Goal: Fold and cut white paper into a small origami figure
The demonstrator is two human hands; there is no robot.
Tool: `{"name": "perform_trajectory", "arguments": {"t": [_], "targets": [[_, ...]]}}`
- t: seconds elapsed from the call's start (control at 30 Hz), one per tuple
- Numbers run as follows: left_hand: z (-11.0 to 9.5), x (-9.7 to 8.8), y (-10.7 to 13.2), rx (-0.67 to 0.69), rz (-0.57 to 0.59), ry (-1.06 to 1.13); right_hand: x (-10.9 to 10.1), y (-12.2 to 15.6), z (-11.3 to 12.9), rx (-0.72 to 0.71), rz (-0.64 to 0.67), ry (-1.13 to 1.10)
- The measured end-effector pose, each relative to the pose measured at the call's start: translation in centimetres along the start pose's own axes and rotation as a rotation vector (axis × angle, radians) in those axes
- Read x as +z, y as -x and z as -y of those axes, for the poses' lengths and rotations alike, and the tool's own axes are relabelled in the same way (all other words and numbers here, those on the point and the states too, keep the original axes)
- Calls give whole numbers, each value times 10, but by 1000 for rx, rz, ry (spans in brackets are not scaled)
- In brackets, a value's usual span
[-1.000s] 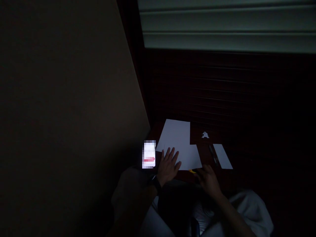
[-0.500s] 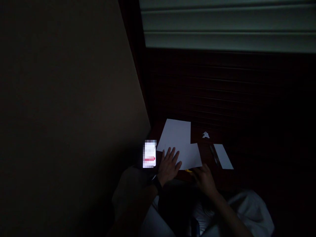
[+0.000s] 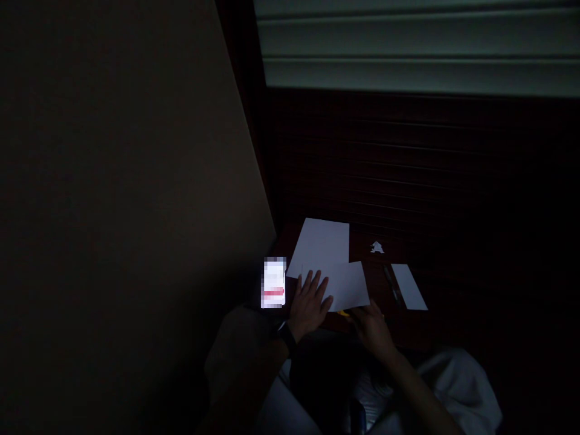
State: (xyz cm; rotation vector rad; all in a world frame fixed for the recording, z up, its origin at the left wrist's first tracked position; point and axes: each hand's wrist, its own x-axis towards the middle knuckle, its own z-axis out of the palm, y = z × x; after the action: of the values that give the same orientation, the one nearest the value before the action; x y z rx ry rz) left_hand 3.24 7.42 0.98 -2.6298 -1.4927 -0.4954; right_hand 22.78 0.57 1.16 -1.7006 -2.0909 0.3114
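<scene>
My left hand [image 3: 309,308] lies flat with fingers spread on a white sheet of paper [image 3: 348,284], with a dark watch on that wrist. This sheet overlaps a larger white sheet [image 3: 319,244] behind it. At the near right corner of the front sheet, my right hand [image 3: 374,329] is closed with curled fingers around a yellow object [image 3: 344,313]. Bits of yellow show on either side of the hand; its kind is too dark and covered to tell. The fingertips are partly hidden in shadow under the paper's near edge.
A lit phone [image 3: 274,283] is left of the papers. To the right lie a dark pen-like object [image 3: 392,284] and a white paper strip [image 3: 409,287]. A small folded white paper piece [image 3: 377,247] sits farther back. A wall [image 3: 181,151] stands close on the left.
My right hand has shifted very slightly, and a bit more yellow shows beside it. My left hand stays in place on the paper.
</scene>
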Motion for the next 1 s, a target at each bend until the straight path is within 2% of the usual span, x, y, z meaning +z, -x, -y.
{"name": "perform_trajectory", "arguments": {"t": [0.43,0.77,1.0], "targets": [[1,2,0,16,-10,-2,-3,-2,1,-43,46,25],[4,4,0,6,35,22,-9,7,-1,-48,55,16],[4,7,0,14,25,35,-12,10,0,-48,56,-12]]}}
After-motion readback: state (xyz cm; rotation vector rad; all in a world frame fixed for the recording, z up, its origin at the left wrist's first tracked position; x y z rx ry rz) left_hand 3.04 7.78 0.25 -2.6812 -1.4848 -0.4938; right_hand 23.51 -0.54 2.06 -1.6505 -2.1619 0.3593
